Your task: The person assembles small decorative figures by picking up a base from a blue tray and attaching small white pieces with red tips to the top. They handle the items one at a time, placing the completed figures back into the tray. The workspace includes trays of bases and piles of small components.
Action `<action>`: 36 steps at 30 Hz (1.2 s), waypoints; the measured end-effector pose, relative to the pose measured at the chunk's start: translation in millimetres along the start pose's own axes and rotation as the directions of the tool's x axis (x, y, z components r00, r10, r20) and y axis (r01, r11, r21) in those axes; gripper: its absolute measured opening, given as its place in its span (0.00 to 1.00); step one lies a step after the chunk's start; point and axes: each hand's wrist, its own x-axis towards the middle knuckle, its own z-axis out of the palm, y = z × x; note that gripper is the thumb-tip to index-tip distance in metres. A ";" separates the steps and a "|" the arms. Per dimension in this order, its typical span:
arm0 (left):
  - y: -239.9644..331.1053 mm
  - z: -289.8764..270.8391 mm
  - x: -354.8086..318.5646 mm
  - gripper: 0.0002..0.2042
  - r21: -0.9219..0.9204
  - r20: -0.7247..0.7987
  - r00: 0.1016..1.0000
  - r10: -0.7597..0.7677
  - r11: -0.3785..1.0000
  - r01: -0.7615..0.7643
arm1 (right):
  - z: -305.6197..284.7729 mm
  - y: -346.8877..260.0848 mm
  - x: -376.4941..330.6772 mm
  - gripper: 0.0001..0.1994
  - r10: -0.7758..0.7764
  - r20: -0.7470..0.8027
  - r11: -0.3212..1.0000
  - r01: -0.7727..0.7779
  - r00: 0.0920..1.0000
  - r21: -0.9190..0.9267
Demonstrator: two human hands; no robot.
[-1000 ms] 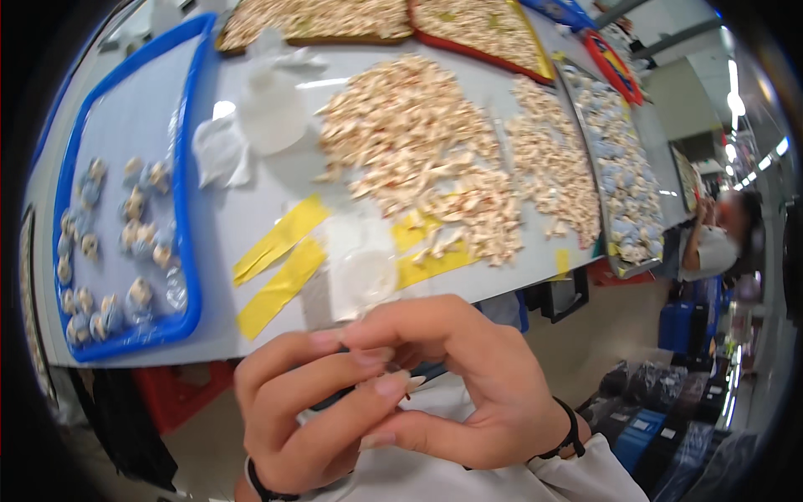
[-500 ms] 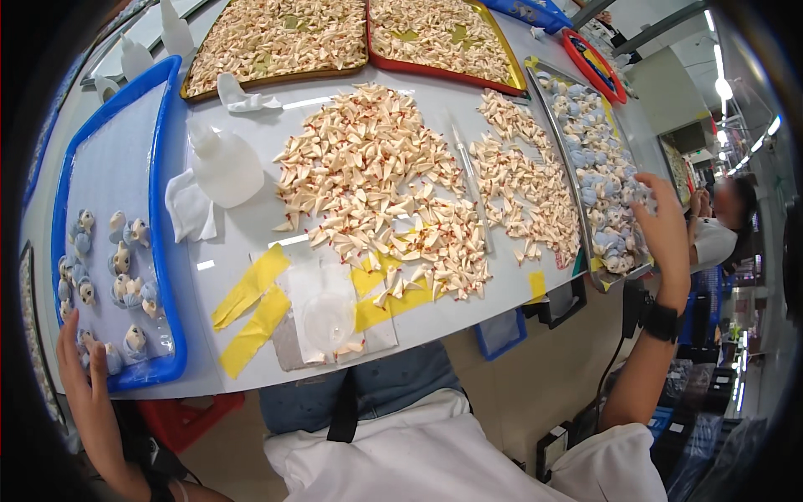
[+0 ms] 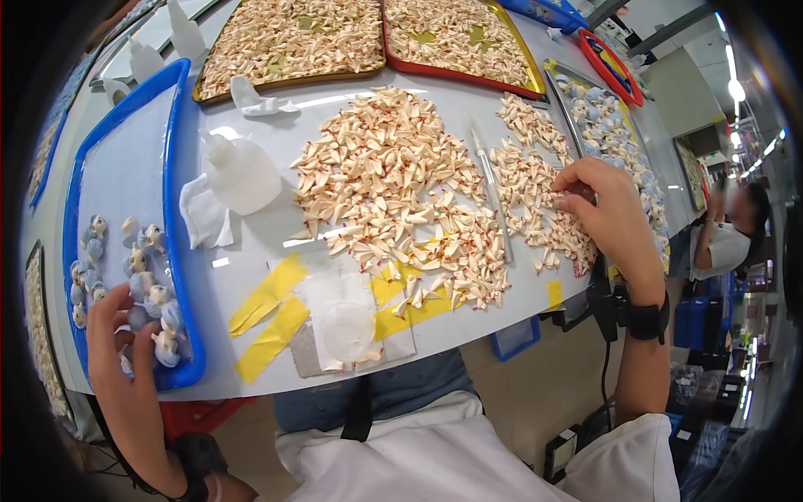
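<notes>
My left hand [image 3: 124,347] reaches into the blue tray [image 3: 179,251] at the left, thumb and fingers curled about a small blue-and-cream figurine [image 3: 139,316]. Other figurines of this kind [image 3: 157,294] lie around the fingers. Over the right-hand heap of small cream pieces with red tips [image 3: 531,188], my right hand [image 3: 611,213] has its thumb and fingers brought together; whatever is between the fingertips is too small to make out. Beyond that wrist, a metal tray of more blue-and-cream figurines [image 3: 615,125] is partly hidden.
A larger heap of cream pieces [image 3: 385,176] covers the middle, beside a thin clear-handled tool [image 3: 489,184]. White squeeze bottle [image 3: 240,176], cloth [image 3: 203,213], yellow tape [image 3: 269,293] and a round clear dish [image 3: 347,330] lie nearer left. Full trays [image 3: 293,42] stand behind.
My right hand has moved left from the metal tray to above the cream pieces, its fingers closing. My left hand has moved further into the blue tray and curled among the figurines.
</notes>
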 end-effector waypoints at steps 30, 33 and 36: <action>33.1 35.8 -65.5 0.17 -0.943 -0.026 0.999 -0.022 0.333 -0.017 | 0.9 -54.7 -64.2 0.07 0.232 0.035 0.495 -0.149 0.972 0.856; 39.2 54.6 -62.9 0.17 -0.981 0.044 0.999 -0.026 0.186 0.048 | 14.5 -74.3 -79.9 0.06 0.249 0.169 0.357 -0.253 0.954 0.899; 48.1 51.8 -64.3 0.17 -0.986 0.147 0.988 -0.050 0.072 0.151 | 29.6 -79.6 -88.6 0.06 0.224 0.200 0.254 -0.256 0.954 0.933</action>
